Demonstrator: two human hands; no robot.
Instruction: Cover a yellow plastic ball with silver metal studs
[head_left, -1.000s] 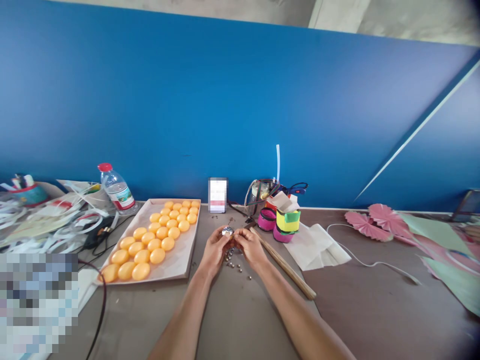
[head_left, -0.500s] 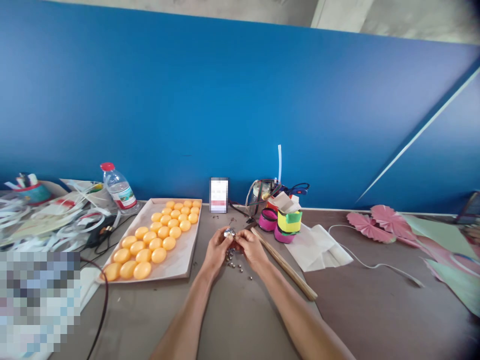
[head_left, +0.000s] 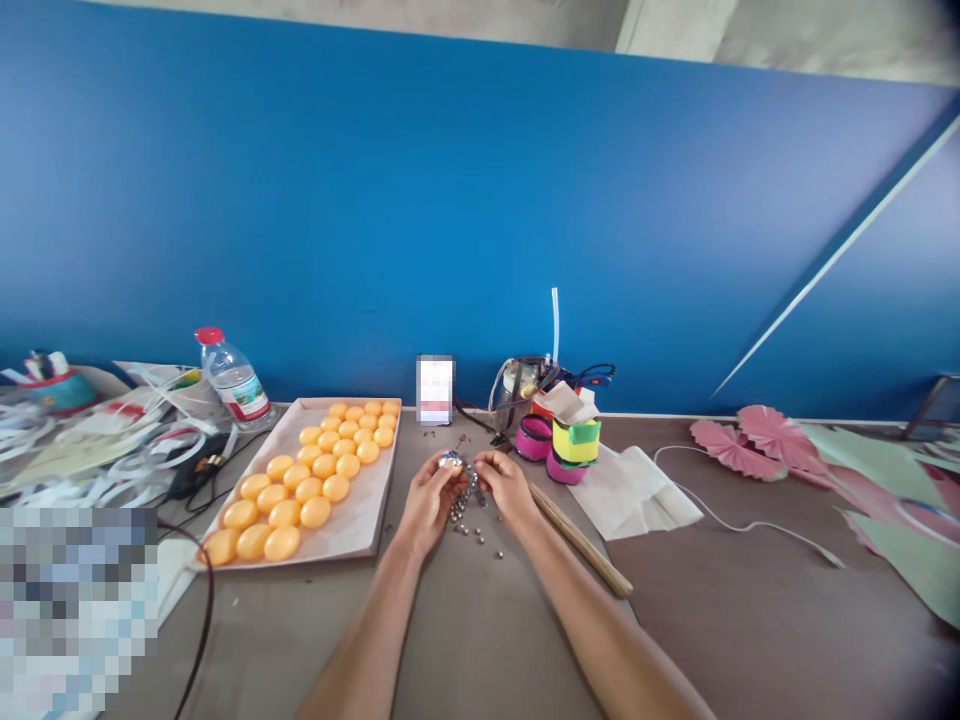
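Observation:
My left hand (head_left: 427, 497) holds a small shiny silver ball-shaped piece (head_left: 451, 460) at its fingertips, above a scatter of small silver beads (head_left: 469, 520) on the brown table. My right hand (head_left: 508, 484) is just right of it, fingers pinched close to the silver piece; what it pinches is too small to tell. Both forearms reach in from the bottom edge.
A tray (head_left: 365, 528) of several yellow-orange ovals (head_left: 315, 475) lies left of my hands. A wooden stick (head_left: 581, 541) lies to the right, beside tape rolls (head_left: 564, 441), white paper (head_left: 634, 488) and pink paper fans (head_left: 757, 440). A water bottle (head_left: 231, 376) and cables stand at the left.
My right hand has drawn slightly away from the left, to the right. The silver piece stays in my left fingers.

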